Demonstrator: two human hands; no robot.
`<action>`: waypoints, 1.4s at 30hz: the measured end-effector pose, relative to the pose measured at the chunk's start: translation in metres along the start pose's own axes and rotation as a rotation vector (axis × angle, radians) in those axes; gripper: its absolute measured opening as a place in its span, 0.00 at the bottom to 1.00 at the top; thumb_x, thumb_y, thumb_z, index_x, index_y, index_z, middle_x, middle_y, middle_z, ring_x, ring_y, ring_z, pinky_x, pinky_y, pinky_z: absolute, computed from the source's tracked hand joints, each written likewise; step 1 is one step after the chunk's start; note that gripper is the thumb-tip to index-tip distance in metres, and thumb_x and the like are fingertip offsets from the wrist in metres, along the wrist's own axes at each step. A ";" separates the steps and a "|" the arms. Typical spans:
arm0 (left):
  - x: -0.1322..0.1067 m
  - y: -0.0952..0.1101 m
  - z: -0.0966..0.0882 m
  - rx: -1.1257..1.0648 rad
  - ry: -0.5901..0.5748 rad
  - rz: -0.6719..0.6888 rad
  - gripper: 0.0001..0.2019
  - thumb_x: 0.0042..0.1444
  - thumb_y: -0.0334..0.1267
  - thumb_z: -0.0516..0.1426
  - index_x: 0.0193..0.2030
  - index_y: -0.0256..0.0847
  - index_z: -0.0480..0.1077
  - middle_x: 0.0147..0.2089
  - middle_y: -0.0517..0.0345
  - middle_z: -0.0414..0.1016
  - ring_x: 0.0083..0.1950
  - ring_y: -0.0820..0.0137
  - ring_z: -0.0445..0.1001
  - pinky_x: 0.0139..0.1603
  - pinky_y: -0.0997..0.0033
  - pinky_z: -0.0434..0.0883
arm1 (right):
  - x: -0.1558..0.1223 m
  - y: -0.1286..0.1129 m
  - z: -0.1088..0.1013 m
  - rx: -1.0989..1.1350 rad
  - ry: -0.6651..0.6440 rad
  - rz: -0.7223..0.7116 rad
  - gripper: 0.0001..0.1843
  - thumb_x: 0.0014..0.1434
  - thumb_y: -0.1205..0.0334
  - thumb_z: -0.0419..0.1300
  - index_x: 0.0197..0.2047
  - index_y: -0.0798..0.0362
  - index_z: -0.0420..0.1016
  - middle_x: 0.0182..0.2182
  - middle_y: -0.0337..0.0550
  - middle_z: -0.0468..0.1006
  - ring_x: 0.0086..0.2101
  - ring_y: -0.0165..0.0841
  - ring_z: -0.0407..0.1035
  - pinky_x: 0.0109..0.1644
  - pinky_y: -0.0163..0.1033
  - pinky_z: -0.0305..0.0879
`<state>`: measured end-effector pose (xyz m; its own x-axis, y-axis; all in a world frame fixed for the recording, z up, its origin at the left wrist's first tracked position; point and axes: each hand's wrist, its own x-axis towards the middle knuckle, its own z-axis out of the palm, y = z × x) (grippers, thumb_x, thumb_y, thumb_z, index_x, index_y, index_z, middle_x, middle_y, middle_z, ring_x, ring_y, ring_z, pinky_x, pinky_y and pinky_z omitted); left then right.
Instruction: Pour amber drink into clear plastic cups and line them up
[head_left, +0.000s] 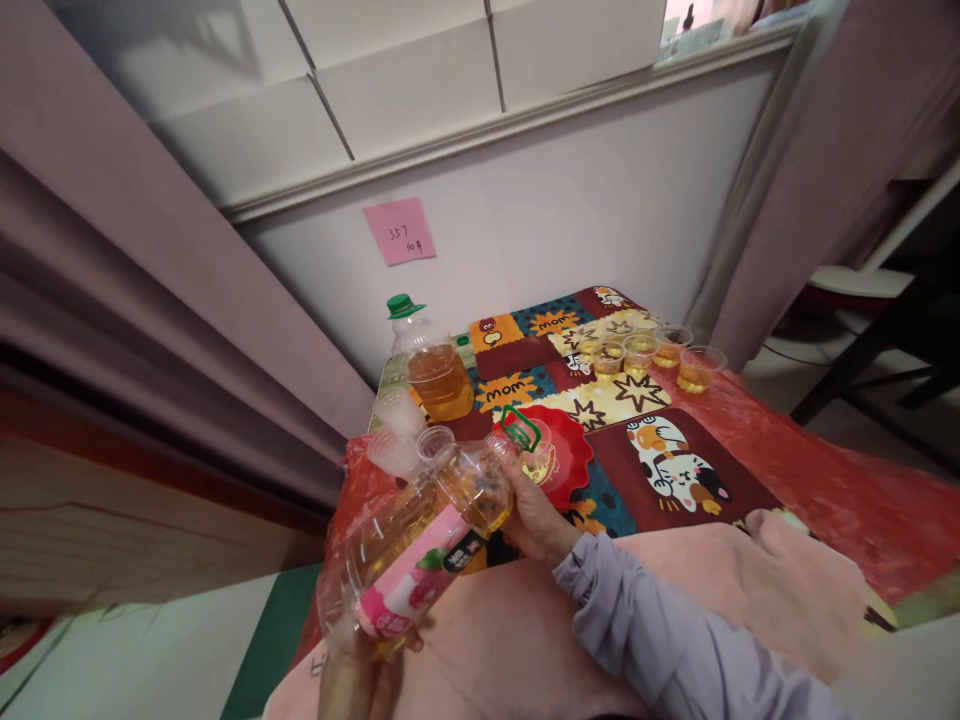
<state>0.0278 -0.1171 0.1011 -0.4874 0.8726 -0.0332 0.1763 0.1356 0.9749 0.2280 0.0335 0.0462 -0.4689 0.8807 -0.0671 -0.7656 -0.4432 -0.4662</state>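
A large clear plastic bottle with a pink label and yellow liquid is tilted, its neck toward a red scalloped dish. My left hand is closed around the bottle's lower end, partly seen through the plastic. Near the neck, my right hand grips the bottle, with part of its fingers hidden. A green ring handle hangs at the bottle's neck. Beneath the mouth, a clear cup in the dish shows some pale liquid. Whether liquid is flowing, I cannot tell.
Behind the bottle stands a green-capped jug of amber liquid. Stacked clear cups lie at the left. Several cups with yellow liquid stand at the back right. A patterned mat covers the table, with red plastic sheeting around it.
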 end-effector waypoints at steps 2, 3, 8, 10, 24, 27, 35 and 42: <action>0.000 0.002 0.002 -0.052 -0.011 -0.055 0.14 0.48 0.53 0.75 0.32 0.47 0.86 0.26 0.49 0.81 0.26 0.53 0.78 0.27 0.58 0.77 | 0.000 -0.001 0.001 0.009 0.001 0.005 0.38 0.57 0.27 0.80 0.56 0.47 0.86 0.49 0.46 0.94 0.56 0.51 0.86 0.63 0.56 0.82; 0.001 0.004 0.004 -0.067 -0.019 -0.077 0.13 0.49 0.53 0.74 0.32 0.47 0.86 0.27 0.49 0.82 0.27 0.54 0.78 0.28 0.58 0.78 | 0.000 -0.001 0.002 0.012 0.000 0.007 0.38 0.57 0.27 0.80 0.56 0.47 0.86 0.49 0.46 0.94 0.56 0.51 0.86 0.63 0.56 0.82; 0.002 0.014 0.005 -0.002 -0.075 -0.040 0.14 0.49 0.53 0.73 0.26 0.45 0.85 0.29 0.46 0.83 0.29 0.54 0.79 0.32 0.56 0.81 | 0.000 -0.003 0.002 -0.002 0.003 0.009 0.37 0.57 0.26 0.80 0.56 0.46 0.86 0.49 0.46 0.94 0.54 0.50 0.87 0.63 0.56 0.82; 0.002 0.011 0.002 0.011 -0.064 -0.032 0.15 0.47 0.55 0.75 0.30 0.45 0.87 0.29 0.46 0.84 0.30 0.52 0.79 0.32 0.54 0.82 | 0.001 -0.002 0.002 -0.009 0.008 0.007 0.38 0.57 0.26 0.80 0.56 0.47 0.86 0.49 0.46 0.94 0.53 0.50 0.87 0.64 0.56 0.81; 0.005 -0.004 0.000 0.041 -0.034 0.004 0.08 0.47 0.46 0.71 0.29 0.45 0.87 0.29 0.47 0.84 0.29 0.53 0.79 0.30 0.57 0.79 | 0.002 0.000 -0.005 -0.006 -0.008 0.029 0.37 0.59 0.24 0.77 0.55 0.46 0.86 0.46 0.45 0.93 0.51 0.48 0.87 0.61 0.55 0.82; 0.005 -0.002 0.005 -0.083 -0.028 -0.082 0.07 0.49 0.46 0.69 0.28 0.47 0.86 0.26 0.49 0.82 0.27 0.54 0.78 0.29 0.58 0.78 | 0.003 0.001 -0.005 -0.019 -0.006 0.037 0.37 0.60 0.24 0.76 0.55 0.47 0.87 0.46 0.46 0.93 0.48 0.47 0.88 0.59 0.55 0.83; 0.007 -0.016 -0.012 0.222 -0.071 0.150 0.08 0.51 0.47 0.70 0.28 0.46 0.86 0.29 0.47 0.85 0.29 0.54 0.81 0.29 0.61 0.77 | 0.002 0.000 -0.005 0.002 -0.014 0.035 0.34 0.63 0.29 0.77 0.57 0.48 0.86 0.48 0.46 0.93 0.50 0.47 0.88 0.60 0.53 0.82; 0.008 -0.020 -0.002 0.078 -0.064 0.066 0.07 0.42 0.45 0.74 0.24 0.48 0.85 0.27 0.50 0.84 0.28 0.56 0.79 0.28 0.64 0.76 | 0.006 0.004 -0.008 0.018 0.022 0.038 0.37 0.58 0.26 0.79 0.53 0.49 0.87 0.45 0.47 0.93 0.45 0.47 0.88 0.55 0.53 0.83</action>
<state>0.0181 -0.1138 0.0819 -0.4177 0.9085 0.0146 0.2734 0.1103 0.9556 0.2258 0.0385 0.0365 -0.4886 0.8664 -0.1036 -0.7553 -0.4794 -0.4469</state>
